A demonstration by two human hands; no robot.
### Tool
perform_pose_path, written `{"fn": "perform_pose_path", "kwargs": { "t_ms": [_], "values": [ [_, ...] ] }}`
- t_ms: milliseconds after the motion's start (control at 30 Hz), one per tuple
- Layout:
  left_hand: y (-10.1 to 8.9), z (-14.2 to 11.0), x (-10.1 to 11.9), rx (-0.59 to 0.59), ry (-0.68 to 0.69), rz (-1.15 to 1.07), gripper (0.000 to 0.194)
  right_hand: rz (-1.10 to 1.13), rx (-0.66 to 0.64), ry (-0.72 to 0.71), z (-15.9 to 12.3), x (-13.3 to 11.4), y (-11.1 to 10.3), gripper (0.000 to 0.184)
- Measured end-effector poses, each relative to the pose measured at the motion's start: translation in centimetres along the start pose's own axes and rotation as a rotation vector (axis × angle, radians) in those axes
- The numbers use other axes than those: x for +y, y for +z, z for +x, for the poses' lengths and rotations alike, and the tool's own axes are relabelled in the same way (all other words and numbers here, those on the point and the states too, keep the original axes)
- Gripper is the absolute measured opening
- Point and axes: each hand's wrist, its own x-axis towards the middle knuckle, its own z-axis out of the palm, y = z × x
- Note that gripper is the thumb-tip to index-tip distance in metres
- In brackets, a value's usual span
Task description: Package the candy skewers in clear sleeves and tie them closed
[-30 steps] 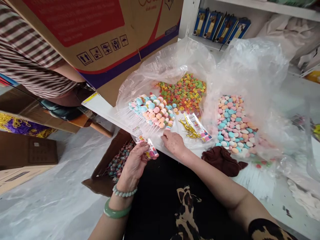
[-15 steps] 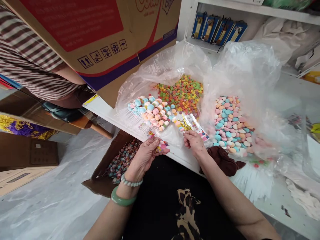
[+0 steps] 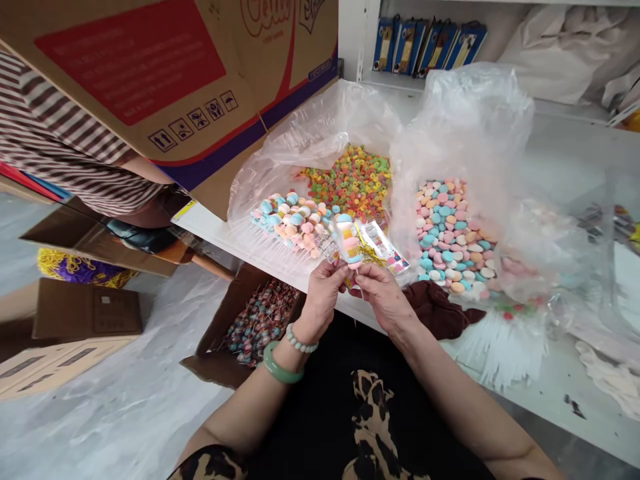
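Observation:
My left hand [image 3: 323,293] and my right hand [image 3: 383,297] meet just above the front edge of the white table [image 3: 565,373]. Both are closed on the lower end of a wrapped candy skewer [image 3: 349,242], which stands upright between them with pastel candies stacked inside a clear sleeve. Behind it lies a row of finished pastel skewers [image 3: 295,220] on clear plastic. A small pile of gold twist ties [image 3: 369,253] and printed sleeves [image 3: 385,248] lies right by my fingers.
Open plastic bags hold small coloured candy rings [image 3: 353,181] and pastel round candies [image 3: 450,233]. A dark red cloth [image 3: 440,313] and white sticks [image 3: 500,347] lie at the table edge. A carton of wrapped lollipops [image 3: 260,323] sits on the floor. A large cardboard box [image 3: 165,80] and a person in stripes [image 3: 65,153] are on the left.
My right hand came back from the twist ties to my left hand. Both hands rose and now hold the skewer upright; the view has shifted slightly to the right.

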Motion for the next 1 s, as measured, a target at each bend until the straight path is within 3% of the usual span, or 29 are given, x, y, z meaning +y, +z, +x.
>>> {"fn": "perform_pose_path", "kwargs": {
  "t_ms": [133, 233, 467, 633, 900, 1000],
  "values": [
    [0.0, -0.3, -0.1, -0.049, -0.084, 0.109, 0.028, -0.087, 0.104, -0.147, 0.2, 0.4, -0.1, 0.015],
    [-0.8, 0.2, -0.1, -0.04, -0.106, 0.148, 0.028, -0.123, 0.103, -0.131, 0.2, 0.3, -0.8, 0.015],
    [-2.6, 2.6, 1.2, 0.238, -0.209, -0.32, 0.02, -0.367, 0.102, -0.26, -1.7, -0.4, -3.4, 0.014],
    [-3.5, 3.2, 2.7, 0.285, -0.338, -0.441, 0.013, -0.66, 0.068, -0.361, -3.3, -0.1, -3.7, 0.012],
    [-4.2, 2.9, 2.8, 0.262, -0.287, -0.54, 0.018, -0.99, 0.06, -0.696, -3.3, 1.0, -2.6, 0.011],
    [-4.5, 3.0, 2.3, 0.257, -0.187, -0.521, 0.011, -1.169, 0.074, -0.845, -3.4, 1.2, -2.5, 0.013]
  ]
}}
